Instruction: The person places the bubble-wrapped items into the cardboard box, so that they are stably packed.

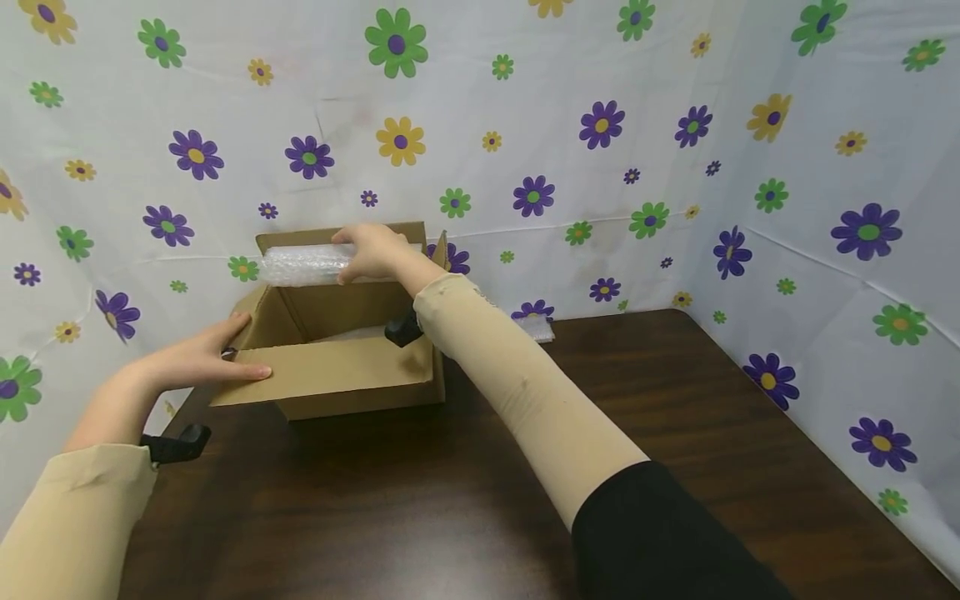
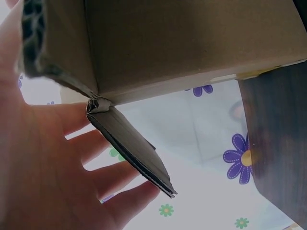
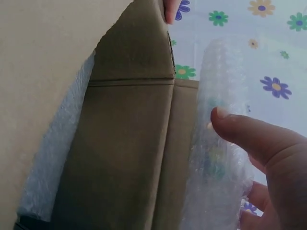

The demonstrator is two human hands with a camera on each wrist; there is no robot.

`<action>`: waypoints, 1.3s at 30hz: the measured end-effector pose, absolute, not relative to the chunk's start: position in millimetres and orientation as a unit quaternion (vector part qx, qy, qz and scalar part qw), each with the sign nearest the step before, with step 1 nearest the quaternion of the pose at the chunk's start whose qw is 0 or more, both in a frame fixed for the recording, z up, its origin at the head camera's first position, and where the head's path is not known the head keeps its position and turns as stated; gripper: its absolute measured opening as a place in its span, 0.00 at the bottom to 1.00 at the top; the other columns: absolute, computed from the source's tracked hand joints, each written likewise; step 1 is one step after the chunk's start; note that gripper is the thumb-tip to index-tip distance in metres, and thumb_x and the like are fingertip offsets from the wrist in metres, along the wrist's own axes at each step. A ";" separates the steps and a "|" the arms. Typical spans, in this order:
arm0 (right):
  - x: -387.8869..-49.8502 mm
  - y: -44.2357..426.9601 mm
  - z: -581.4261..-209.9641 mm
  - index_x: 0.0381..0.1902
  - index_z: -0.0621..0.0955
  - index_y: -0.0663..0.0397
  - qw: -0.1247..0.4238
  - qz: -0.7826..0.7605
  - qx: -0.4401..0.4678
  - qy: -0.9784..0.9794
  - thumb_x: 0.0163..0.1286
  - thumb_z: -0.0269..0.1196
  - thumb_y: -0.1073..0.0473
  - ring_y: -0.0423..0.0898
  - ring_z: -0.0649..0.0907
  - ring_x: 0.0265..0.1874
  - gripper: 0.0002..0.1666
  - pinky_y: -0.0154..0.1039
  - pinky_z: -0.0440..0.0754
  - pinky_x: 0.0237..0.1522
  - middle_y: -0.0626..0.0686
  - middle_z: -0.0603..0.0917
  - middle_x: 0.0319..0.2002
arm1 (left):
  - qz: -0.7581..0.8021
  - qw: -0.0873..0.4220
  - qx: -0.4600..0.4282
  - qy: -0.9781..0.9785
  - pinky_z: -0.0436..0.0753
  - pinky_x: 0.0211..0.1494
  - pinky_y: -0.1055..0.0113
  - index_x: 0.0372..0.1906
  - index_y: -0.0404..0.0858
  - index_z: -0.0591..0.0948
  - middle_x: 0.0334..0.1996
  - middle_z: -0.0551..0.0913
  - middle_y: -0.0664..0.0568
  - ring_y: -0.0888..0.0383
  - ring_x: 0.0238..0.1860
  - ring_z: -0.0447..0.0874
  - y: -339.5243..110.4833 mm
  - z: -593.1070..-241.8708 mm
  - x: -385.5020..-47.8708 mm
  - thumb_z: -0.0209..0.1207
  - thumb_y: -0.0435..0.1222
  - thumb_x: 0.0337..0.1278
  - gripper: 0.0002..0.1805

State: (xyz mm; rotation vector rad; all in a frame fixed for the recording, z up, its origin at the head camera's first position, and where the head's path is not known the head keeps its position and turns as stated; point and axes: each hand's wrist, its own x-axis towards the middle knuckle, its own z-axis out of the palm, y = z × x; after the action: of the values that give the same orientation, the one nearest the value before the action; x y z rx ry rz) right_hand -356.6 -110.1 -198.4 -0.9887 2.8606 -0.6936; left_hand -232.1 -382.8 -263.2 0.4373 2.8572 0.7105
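Observation:
A cardboard box (image 1: 352,367) stands with its flaps up on the dark table. My left hand (image 1: 183,358) grips its front left corner, thumb on the front flap and fingers spread along the left flap (image 2: 134,148). Above the box's back part, my right hand (image 1: 378,254) holds a long bubble-wrapped roll (image 1: 303,265), level and lengthwise with the box. Thumb and fingers pinch the roll (image 3: 220,158) from both sides; what is inside the wrap is unclear. More bubble wrap (image 3: 57,148) lies inside the box, partly hidden behind the front flap.
Behind the box, on the table (image 1: 600,433), lies a bubble-wrapped piece (image 1: 536,328), partly hidden by my right arm. A flower-print sheet (image 1: 480,108) hangs along the back and sides. Black wrist mounts (image 1: 178,444) sit on both wrists.

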 end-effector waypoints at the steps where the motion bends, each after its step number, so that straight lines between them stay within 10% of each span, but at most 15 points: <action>1: -357.4 -110.6 -199.6 0.70 0.68 0.33 0.023 -0.226 -0.315 0.921 0.59 0.71 0.46 0.40 0.64 0.69 0.42 0.55 0.51 0.70 0.36 0.68 0.68 | 0.239 0.083 0.146 0.956 0.50 0.62 0.27 0.73 0.22 0.36 0.71 0.39 0.21 0.24 0.70 0.37 -382.9 -263.3 -232.3 0.64 0.46 0.56 0.59; 39: -369.7 -118.6 -238.2 0.70 0.67 0.27 0.059 -0.169 -0.260 0.949 0.59 0.71 0.44 0.44 0.64 0.69 0.42 0.62 0.52 0.68 0.38 0.65 0.70 | 0.237 0.082 0.141 0.958 0.48 0.63 0.28 0.73 0.24 0.36 0.71 0.38 0.22 0.25 0.71 0.36 -383.6 -265.3 -234.9 0.64 0.47 0.56 0.59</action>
State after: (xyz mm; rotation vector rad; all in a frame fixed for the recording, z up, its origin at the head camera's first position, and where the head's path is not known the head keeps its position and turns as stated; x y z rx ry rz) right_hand -369.7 -118.6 -238.2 -0.7877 2.8739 -0.5108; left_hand -234.9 -383.6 -265.3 0.4220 2.8621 0.7069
